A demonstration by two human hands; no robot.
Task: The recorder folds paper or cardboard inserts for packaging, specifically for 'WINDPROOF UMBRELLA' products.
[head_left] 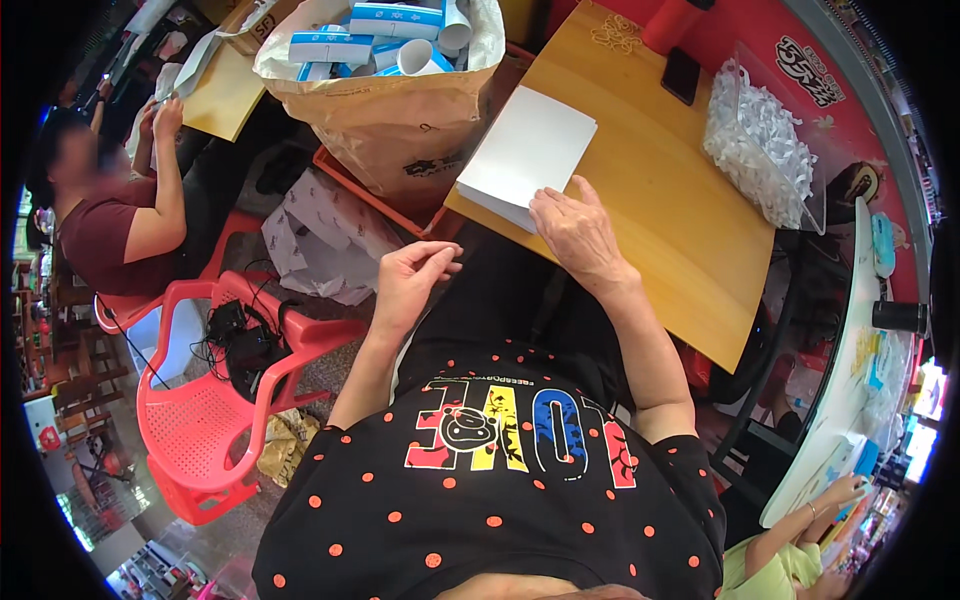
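Observation:
A stack of white paper sheets lies at the left edge of the wooden table, its near corner reaching the table's edge. My right hand rests at the stack's near right corner, fingertips touching it and thumb held apart. To the left of the table, my left hand hovers above my lap. Its fingers are curled with the thumb against them, and nothing shows between them.
A big paper sack of blue-and-white cardboard tubes stands in an orange crate left of the table. On the table are a phone, rubber bands and a clear bin of white pieces. A red chair and co-workers flank me.

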